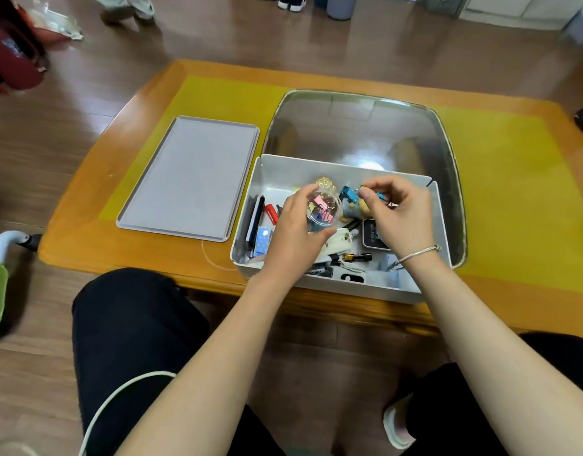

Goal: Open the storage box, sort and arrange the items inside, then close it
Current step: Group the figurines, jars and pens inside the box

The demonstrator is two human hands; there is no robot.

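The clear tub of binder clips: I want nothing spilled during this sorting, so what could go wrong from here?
1. The clear tub is held by the left hand above the cluttered white tray; if tipped, clips could scatter among the pens.
2. The right hand pinches a small blue clip in its fingers; it might slip or snap loose.

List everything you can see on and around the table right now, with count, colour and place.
storage box: 1, white, open, table front edge
lid: 1, grey, flat on table left of box
metal tray: 1, silver, behind box
clear jar of binder clips: 1, pink and yellow clips, over box
blue binder clip: 1, over box
red pen: 1, in box, left
hands: left grips jar; right pinches blue clip
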